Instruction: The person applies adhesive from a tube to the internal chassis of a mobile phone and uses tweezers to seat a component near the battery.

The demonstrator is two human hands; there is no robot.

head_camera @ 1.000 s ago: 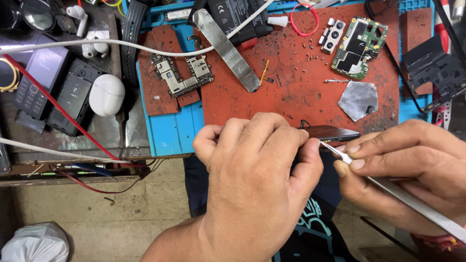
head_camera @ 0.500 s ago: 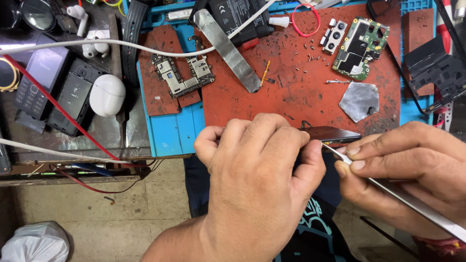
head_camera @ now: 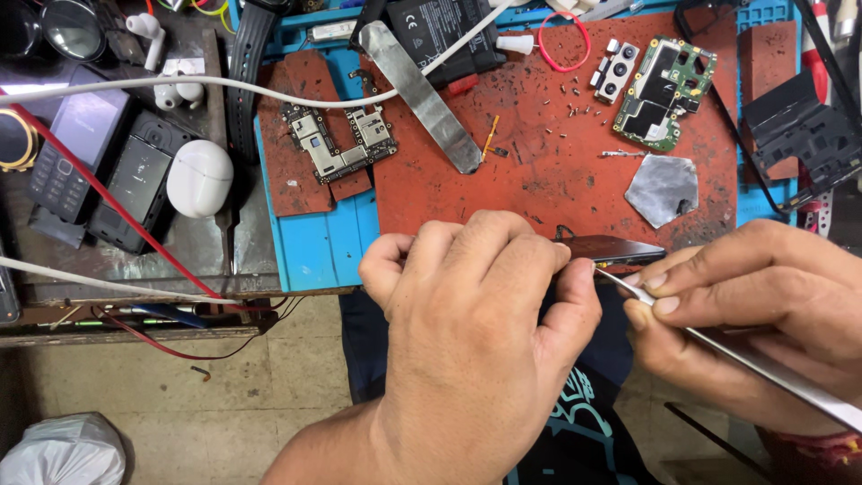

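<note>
1. Cluttered repair table (head_camera: 314,251) carries a red mat (head_camera: 539,171), circuit boards and loose screws.
2. Left hand (head_camera: 476,314) is clenched around a dark phone body (head_camera: 620,249) at the table's near edge, long axis left to right.
3. Right hand (head_camera: 754,305) pinches metal tweezers (head_camera: 718,346), tip touching the phone's right end.

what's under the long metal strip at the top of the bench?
The metal strip lies slanted across the red mat, its upper end over the blue mat by a black battery. Anything directly beneath it is covered.
</note>
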